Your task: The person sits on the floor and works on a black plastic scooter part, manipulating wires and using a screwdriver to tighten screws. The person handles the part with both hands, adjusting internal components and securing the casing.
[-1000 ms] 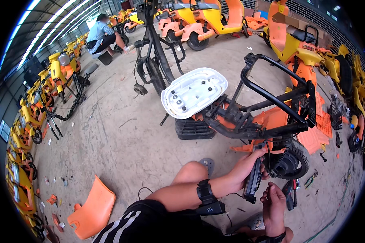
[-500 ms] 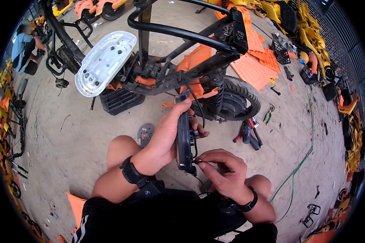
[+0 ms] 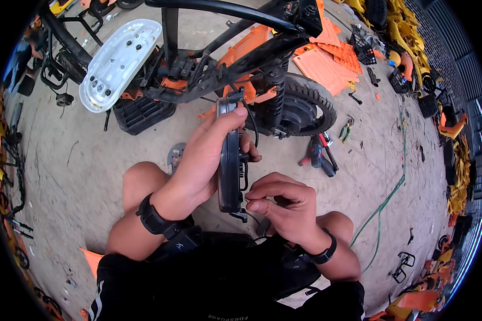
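My left hand (image 3: 198,152) grips a long, slim black housing (image 3: 230,174) with a glossy face, held upright on end. A black cable (image 3: 255,125) runs from its upper end toward the scooter frame (image 3: 198,96). The left thumb lies along the near side, and the fingers wrap behind. Beside the housing's lower back edge, my right hand (image 3: 292,211) is closed in a pinch of thumb and forefinger. Whatever sits between those fingertips is too small to make out. Small black brackets stick out at the housing's bottom end.
Ahead stands the stripped scooter with a white footboard-like plate (image 3: 120,67) and a rear wheel (image 3: 310,109). Red and black tools (image 3: 320,155) and green-handled pliers (image 3: 346,128) lie right of it. Orange panels (image 3: 324,69), a green hose (image 3: 391,195) and yellow parts (image 3: 404,40) lie farther right.
My view has shifted, so the scooter sits higher and farther left. The left hand keeps its grip on the housing. The right hand's pinched fingertips have moved slightly up along the housing's back edge.
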